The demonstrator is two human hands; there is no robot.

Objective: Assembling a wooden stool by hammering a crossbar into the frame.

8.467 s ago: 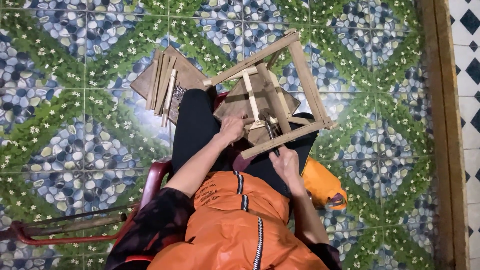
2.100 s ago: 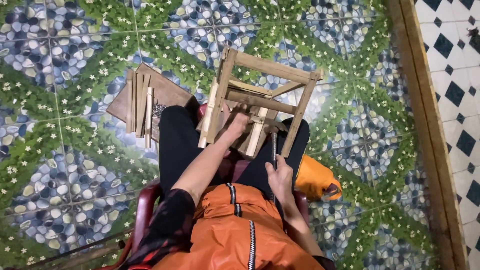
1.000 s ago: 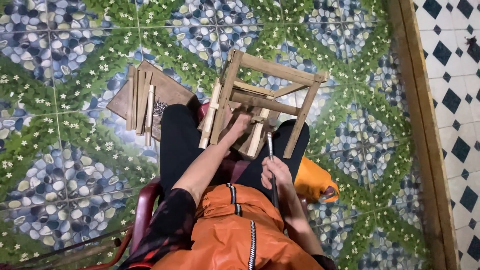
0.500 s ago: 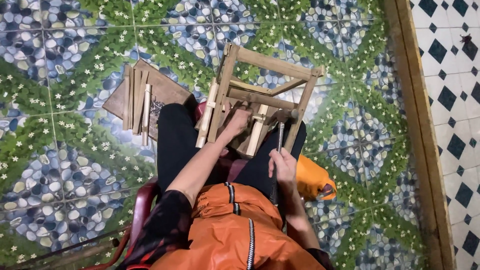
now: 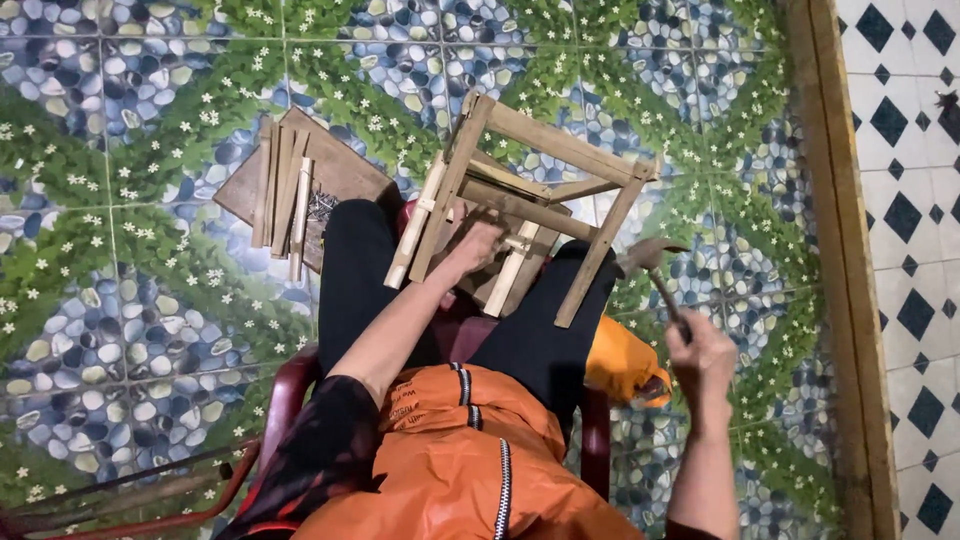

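A floor [image 5: 150, 330] of patterned tiles, pebbles and green leaves, fills the view from above; a pale border of black diamond tiles [image 5: 905, 200] runs down the right side. A person in an orange jacket [image 5: 470, 470] and dark trousers is seated on a red plastic chair [image 5: 290, 400].

Across the lap a small wooden frame [image 5: 530, 200], like an unfinished stool, is laid on its side, its legs pointing toward the near side. On the floor to the left, a flat wooden board [image 5: 340, 175] carries a bundle of loose slats [image 5: 285, 195]. An orange bag [image 5: 620, 365] sits by the right thigh.

The left hand [image 5: 478, 245] is pressed on a pale slat inside the frame, fingers closed around it as far as can be seen. The right hand [image 5: 700, 360] is wrapped firmly around the handle of a hammer [image 5: 655, 265], which is raised to the right of the frame, its head close to the frame's right leg.

For a clean blow, the frame is best kept braced against the thighs, the holding fingers kept clear of the strike point, and the hammer face brought down square, with short taps before harder ones. The exact spot to be struck cannot be made out.
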